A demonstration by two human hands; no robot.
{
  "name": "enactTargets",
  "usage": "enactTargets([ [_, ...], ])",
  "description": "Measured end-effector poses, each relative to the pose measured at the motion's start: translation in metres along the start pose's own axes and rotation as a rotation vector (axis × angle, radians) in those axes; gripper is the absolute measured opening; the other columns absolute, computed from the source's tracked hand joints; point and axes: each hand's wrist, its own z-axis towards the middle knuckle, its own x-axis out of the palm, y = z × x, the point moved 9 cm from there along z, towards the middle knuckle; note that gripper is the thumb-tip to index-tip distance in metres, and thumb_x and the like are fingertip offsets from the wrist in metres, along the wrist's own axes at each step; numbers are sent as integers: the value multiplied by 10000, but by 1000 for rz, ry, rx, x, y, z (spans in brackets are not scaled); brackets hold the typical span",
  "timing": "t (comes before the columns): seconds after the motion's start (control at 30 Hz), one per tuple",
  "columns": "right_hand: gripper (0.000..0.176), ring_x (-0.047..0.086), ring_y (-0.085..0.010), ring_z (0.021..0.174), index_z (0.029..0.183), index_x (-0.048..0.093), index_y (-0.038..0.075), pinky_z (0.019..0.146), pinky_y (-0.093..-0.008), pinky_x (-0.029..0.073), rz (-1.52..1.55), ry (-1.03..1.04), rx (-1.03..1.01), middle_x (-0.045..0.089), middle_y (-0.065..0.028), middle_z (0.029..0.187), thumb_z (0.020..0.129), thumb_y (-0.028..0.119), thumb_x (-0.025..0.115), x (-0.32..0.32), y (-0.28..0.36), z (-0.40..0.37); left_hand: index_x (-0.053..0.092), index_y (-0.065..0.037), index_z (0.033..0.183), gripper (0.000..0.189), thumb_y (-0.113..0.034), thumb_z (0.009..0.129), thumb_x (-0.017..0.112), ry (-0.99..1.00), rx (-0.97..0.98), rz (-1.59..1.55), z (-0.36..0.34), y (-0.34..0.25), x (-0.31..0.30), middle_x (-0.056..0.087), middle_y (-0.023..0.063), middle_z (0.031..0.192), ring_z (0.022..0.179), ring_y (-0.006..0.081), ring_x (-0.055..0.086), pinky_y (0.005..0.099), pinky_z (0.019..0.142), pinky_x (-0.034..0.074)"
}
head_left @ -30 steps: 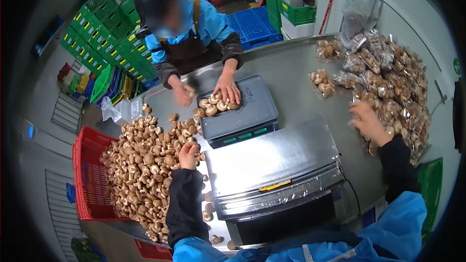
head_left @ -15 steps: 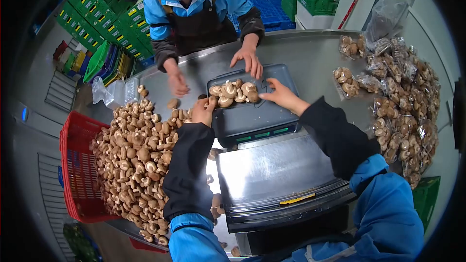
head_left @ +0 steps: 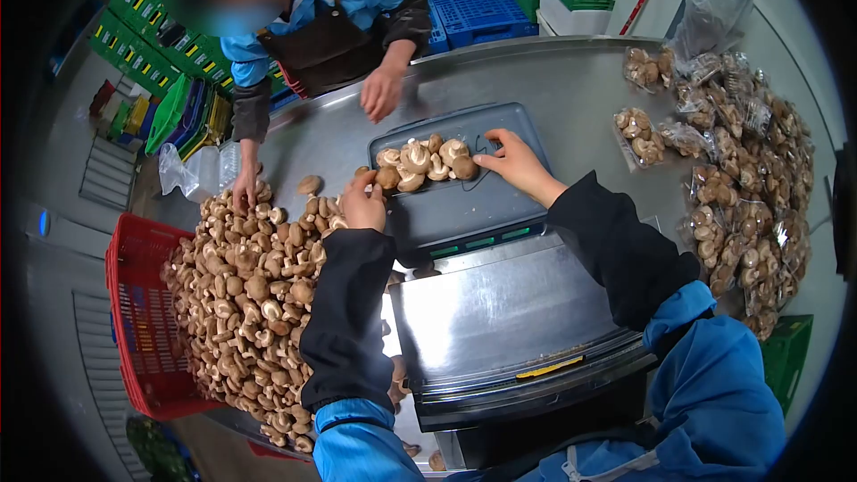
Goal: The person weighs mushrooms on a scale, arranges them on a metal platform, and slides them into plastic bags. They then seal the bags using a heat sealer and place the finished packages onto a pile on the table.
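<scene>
A cluster of mushrooms (head_left: 418, 161) rests on the grey scale (head_left: 455, 205) in the middle of the steel table. My left hand (head_left: 364, 203) is at the cluster's left end, its fingers curled by a brown mushroom; whether it grips one cannot be made out. At the right end, my right hand (head_left: 518, 167) has thumb and forefinger apart, with the thumb tip close to the outermost mushroom. To the left lies a large heap of loose mushrooms (head_left: 245, 290), partly beside a red basket (head_left: 147, 339).
Across the table a co-worker (head_left: 321, 45) reaches one hand (head_left: 245, 189) into the heap. Bagged mushrooms (head_left: 741, 205) pile up at the right. A steel machine (head_left: 500, 303) stands in front of me. Clear plastic trays (head_left: 214, 170) lie behind the heap.
The co-worker has leaned left, one hand now at the heap and the other drawn back from the scale. My hands have shifted slightly, and the view has moved a little.
</scene>
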Motion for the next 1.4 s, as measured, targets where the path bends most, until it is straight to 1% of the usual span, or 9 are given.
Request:
enactTargets([
  [0.07, 636, 568, -294, 1031, 1281, 453, 7, 881, -355, 465, 21, 44, 1, 521, -202, 1223, 802, 348, 696, 2, 3, 4, 623, -38, 1148, 255, -62, 917, 519, -120, 228, 325, 15, 16, -5, 633, 101, 928, 670, 150, 597, 289, 574, 489],
  [0.37, 658, 582, -298, 1040, 1312, 447, 7, 875, -351, 466, 125, 77, 30, 566, -192, 1180, 758, 230, 721, 32, -14, 22, 681, -28, 1016, 271, -248, 891, 583, 109, 157, 554, 20, -18, 10, 642, 178, 1045, 931, 328, 626, 367, 847, 471],
  [0.47, 644, 571, -170, 879, 1350, 421, 26, 734, -293, 488, 128, 121, 124, 539, -124, 1184, 795, 175, 710, 19, -24, 9, 659, -47, 1069, 256, -206, 874, 609, 72, 194, 553, 7, -25, 16, 605, 158, 1114, 959, 282, 623, 345, 847, 471],
  [0.57, 633, 566, -158, 877, 1348, 425, 31, 741, -292, 485, 128, 138, 146, 535, -120, 1181, 797, 165, 706, 3, -23, -10, 554, -92, 1233, 388, -149, 857, 630, 207, -83, 362, 3, -16, 29, 535, 148, 1212, 1020, 267, 598, 337, 837, 483],
  [0.6, 620, 555, -147, 851, 1349, 424, 36, 749, -288, 481, 139, 126, 113, 528, -107, 1156, 805, 154, 695, 1, -25, -10, 380, -119, 1383, 570, -70, 861, 603, 240, 5, 260, 8, -5, 40, 473, 148, 1277, 1058, 261, 563, 338, 794, 505],
  [0.77, 577, 566, -176, 844, 1311, 462, 26, 770, -312, 485, 32, 60, -34, 532, -121, 1137, 798, 157, 693, -13, -14, -20, 330, -90, 1412, 566, -9, 889, 531, 501, -204, -306, -4, -3, 72, 441, 120, 1302, 1064, 242, 545, 345, 803, 518],
  [1.1, 439, 543, -139, 807, 1217, 538, 49, 698, -262, 484, 168, 111, 59, 528, -88, 1036, 803, 71, 681, -80, 10, -249, 353, -49, 1402, 544, -43, 892, 543, 577, -199, -385, -257, -67, 58, 475, 98, 1240, 1026, 172, 507, 307, 916, 424],
  [1.3, 448, 562, -164, 827, 1217, 536, 61, 796, -291, 492, 187, 107, 105, 517, -96, 1063, 797, 80, 694, -95, -4, -320, 369, 7, 1365, 489, -78, 913, 535, 582, -134, -322, -314, -97, 59, 469, 138, 1216, 1073, 222, 507, 329, 930, 424],
  [1.4, 652, 506, -268, 1118, 1323, 457, 89, 960, -365, 430, -48, 164, -64, 486, -122, 1231, 740, 138, 746, -110, 15, -316, 374, -5, 1375, 575, -145, 866, 601, 375, 331, 56, -301, -139, 49, 359, 209, 1380, 1226, 333, 420, 378, 1029, 343],
])
